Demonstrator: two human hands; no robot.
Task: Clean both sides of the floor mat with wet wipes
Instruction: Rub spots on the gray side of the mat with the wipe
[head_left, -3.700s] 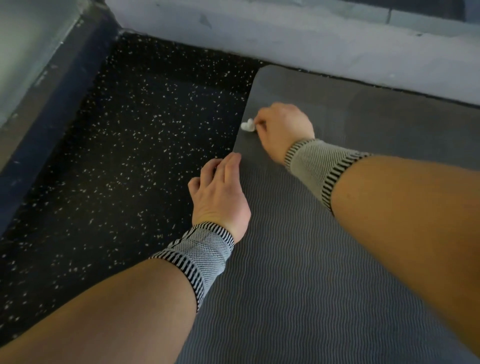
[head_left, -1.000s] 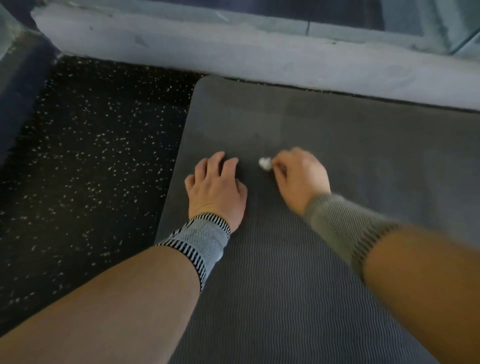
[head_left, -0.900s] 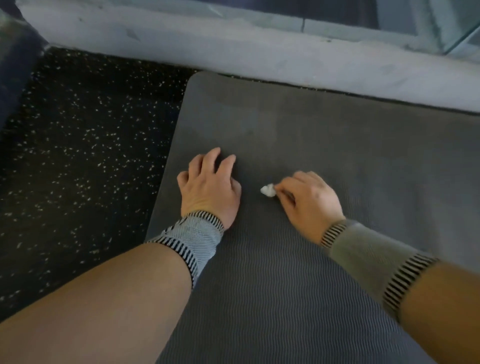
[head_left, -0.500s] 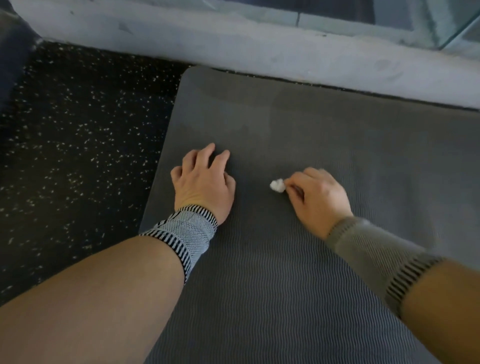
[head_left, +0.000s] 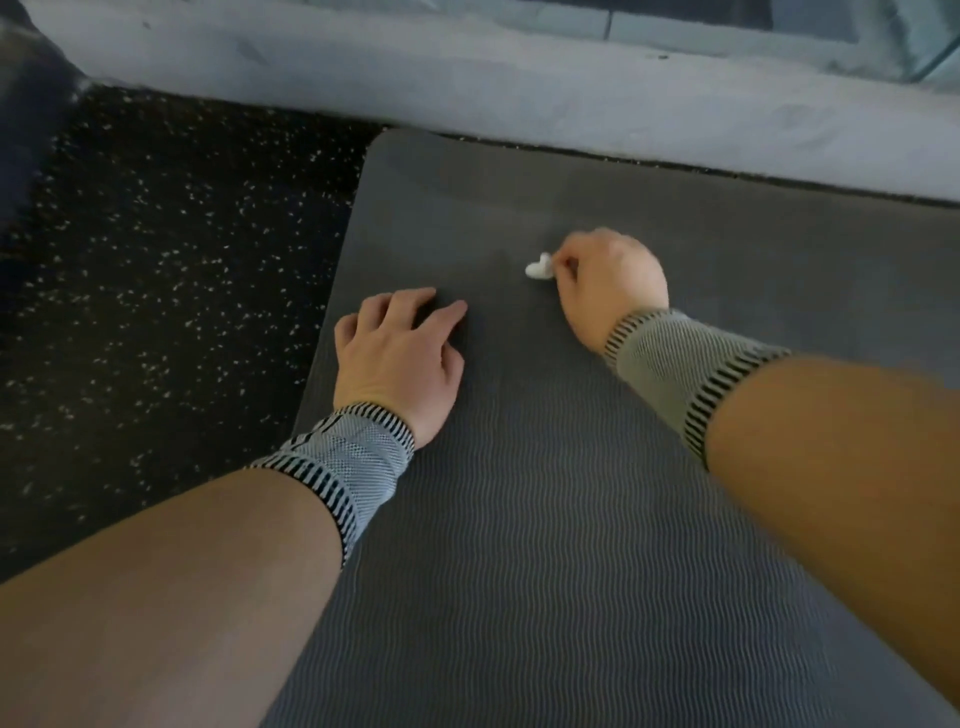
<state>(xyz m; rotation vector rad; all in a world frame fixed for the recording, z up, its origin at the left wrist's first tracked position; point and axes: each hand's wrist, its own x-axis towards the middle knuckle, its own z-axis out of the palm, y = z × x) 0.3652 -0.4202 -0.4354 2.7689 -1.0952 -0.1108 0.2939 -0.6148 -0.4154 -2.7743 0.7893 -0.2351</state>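
A grey floor mat with a fine wavy ribbed surface lies flat on the floor, its far end close to the wall base. My right hand pinches a small crumpled white wet wipe and holds it down on the mat's far part. My left hand rests palm down on the mat near its left edge, fingers spread. Both wrists wear striped knit bands.
Black rubber flooring with white speckles lies left of the mat. A pale concrete ledge runs along the far side, with a glass panel above it. A dark upright surface stands at the far left.
My right hand has slid the wipe away from me across the mat toward the wall. My left hand stays pressed on the mat near the left edge.
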